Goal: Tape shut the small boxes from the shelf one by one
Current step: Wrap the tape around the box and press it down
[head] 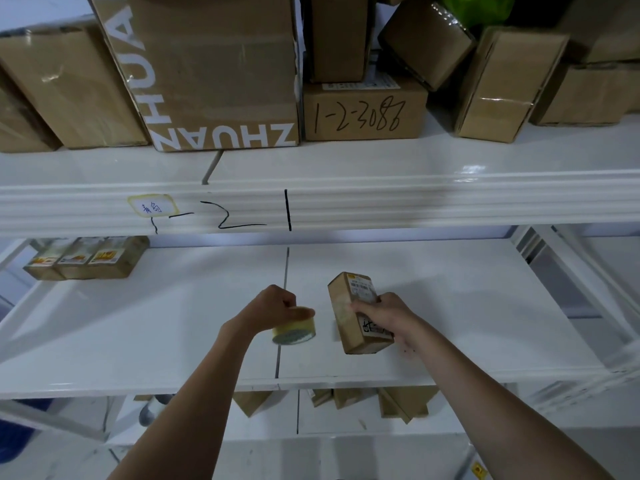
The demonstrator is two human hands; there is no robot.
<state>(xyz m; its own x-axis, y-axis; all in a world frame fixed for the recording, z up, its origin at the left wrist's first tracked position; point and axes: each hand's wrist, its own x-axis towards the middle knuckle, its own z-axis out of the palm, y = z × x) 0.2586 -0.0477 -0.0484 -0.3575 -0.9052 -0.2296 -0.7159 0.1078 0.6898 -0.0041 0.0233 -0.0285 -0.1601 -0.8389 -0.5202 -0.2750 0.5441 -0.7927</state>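
Box in hand: small cardboard box (pixel 353 315), held over the middle shelf (pixel 467 306) right of centre; whether its near end rests on the board cannot be told; it is tilted, with a printed label on its upper face and handwriting near its near end
Right hand: the right hand (pixel 384 311) grips the box from the right side, fingers curled over the labelled face and thumb round the side, so the grip is closed on the box
Tape: roll of yellowish clear tape (pixel 293 329), just left of the box and apart from it, near the dark seam in the shelf board
Left hand: the left hand (pixel 277 306) is curled over the top of the roll and holds it; no loose tape end shows, and whether a strip is pulled free cannot be told
Step in hand: judged as the start of sealing this one box, since box and roll are both held but no strip joins them
Next move calls for: finding the free end of the tape, bringing the roll to the box's open seam, and keeping the box steady with the right hand while the strip is pressed down; the blurred view hides which flap is unsealed
Waiting boxes: a row of small boxes (pixel 86 259) stands at the far left of the same shelf, well apart from the hands, and looks like further work
Upper shelf: large cartons (pixel 214 71) crowd the board above, one marked with handwritten numbers (pixel 360 114)
Shelf edge: a white beam (pixel 415 202) bears a small label and marker strokes
Below: more brown boxes (pixel 401 405) show under the near edge
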